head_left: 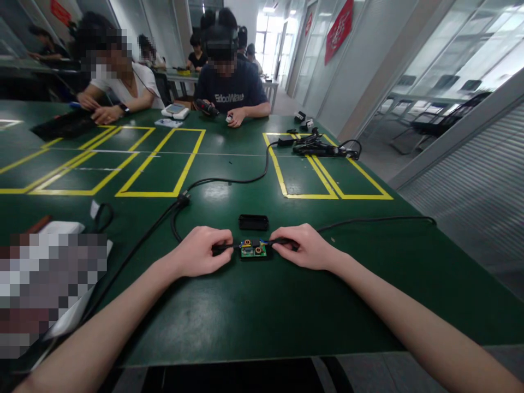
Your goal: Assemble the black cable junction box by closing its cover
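A small green circuit board (248, 251) with copper-wound coils sits in a black plastic case half in front of me. Black cables lead out of both its ends. My left hand (208, 250) is closed around the cable at the left end, fingertips close to the case. On the other side, my right hand (301, 246) pinches the right cable (282, 240), where thin coloured wires meet the board. Just beyond the board lies the other black case half (253, 222), open side up, touched by neither hand.
Cable runs left to a plug (183, 200) and on to a heap of black adapters and cables (323, 146) at the far right. Yellow tape rectangles (147, 194) mark the green table (196, 322). A blurred-out object (53, 273) lies left. Across sit two people, one holding a power drill (207, 107).
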Tool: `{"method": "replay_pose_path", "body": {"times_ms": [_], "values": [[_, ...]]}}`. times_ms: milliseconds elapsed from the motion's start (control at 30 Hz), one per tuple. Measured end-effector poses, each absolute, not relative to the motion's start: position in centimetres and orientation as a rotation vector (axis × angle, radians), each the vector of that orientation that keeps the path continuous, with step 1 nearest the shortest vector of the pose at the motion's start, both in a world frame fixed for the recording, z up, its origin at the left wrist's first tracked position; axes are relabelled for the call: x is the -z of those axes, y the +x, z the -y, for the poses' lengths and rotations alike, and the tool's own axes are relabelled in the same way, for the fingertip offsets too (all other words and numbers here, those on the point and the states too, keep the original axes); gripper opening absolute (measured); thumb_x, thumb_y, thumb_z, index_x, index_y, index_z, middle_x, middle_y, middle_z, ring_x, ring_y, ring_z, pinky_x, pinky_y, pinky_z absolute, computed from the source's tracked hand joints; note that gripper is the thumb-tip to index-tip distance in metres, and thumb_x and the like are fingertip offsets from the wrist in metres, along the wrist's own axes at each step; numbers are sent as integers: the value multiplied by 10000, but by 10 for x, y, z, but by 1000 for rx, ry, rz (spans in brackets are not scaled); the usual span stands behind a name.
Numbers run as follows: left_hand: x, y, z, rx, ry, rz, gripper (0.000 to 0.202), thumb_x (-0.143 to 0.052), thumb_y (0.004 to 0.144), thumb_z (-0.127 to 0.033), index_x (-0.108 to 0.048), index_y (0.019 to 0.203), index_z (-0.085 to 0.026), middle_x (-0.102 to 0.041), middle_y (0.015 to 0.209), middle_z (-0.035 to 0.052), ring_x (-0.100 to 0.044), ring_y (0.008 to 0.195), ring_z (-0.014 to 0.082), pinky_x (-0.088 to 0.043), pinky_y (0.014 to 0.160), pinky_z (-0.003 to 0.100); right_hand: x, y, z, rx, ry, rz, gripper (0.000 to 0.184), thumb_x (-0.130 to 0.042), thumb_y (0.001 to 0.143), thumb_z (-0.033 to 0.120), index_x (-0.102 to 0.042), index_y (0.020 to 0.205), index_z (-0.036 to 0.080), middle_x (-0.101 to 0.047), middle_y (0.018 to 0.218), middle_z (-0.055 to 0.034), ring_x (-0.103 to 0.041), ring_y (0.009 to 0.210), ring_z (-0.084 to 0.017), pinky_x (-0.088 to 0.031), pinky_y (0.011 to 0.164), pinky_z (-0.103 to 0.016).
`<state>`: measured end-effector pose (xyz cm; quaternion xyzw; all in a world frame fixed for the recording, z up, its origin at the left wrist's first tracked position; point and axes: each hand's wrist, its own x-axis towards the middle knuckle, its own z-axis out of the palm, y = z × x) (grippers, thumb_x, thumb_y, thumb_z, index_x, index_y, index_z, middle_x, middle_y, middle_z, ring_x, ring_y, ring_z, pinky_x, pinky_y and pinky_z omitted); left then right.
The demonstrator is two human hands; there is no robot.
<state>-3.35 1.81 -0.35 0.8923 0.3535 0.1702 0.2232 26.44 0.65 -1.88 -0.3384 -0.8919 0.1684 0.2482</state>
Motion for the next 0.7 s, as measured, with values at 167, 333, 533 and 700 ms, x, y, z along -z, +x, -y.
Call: {"method": "replay_pose_path", "body": {"times_ms": [167,333,533,700], "values": [[6,-31,-17,-518,2482,-975,174,-537,912,-314,-650,869,-190,-547,612,-46,-476,510,106,-328,558,227,17,268,-8,-444,-930,2429,140,-586,970,272,-692,954,183,-685,713,1,-572,538,-104,-407,556,-224],[7,-30,-17,-523,2502,-971,174,-537,928,-317,-660,916,-194,-537,613,-53,-469,507,107,-333,560,227,17,268,-8,-463,-936,2475,100,-627,941,273,-671,949,184,-710,759,-7,-603,576,-115,-418,571,-227],[6,-31,-18,-497,2503,-954,154,-552,902,-280,-663,846,-190,-581,647,-34,-505,538,109,-345,561,222,20,267,-9,-341,-862,2553,215,-692,951,393,-673,959,179,-741,867,-48,-688,720,-158,-450,627,-248],[6,-31,-20,-492,2537,-951,154,-554,888,-272,-657,815,-185,-582,671,-29,-510,552,109,-356,570,228,20,267,-9,-198,-820,2607,233,-646,987,399,-686,989,169,-726,852,-47,-677,701,-156,-423,595,-253]]}}
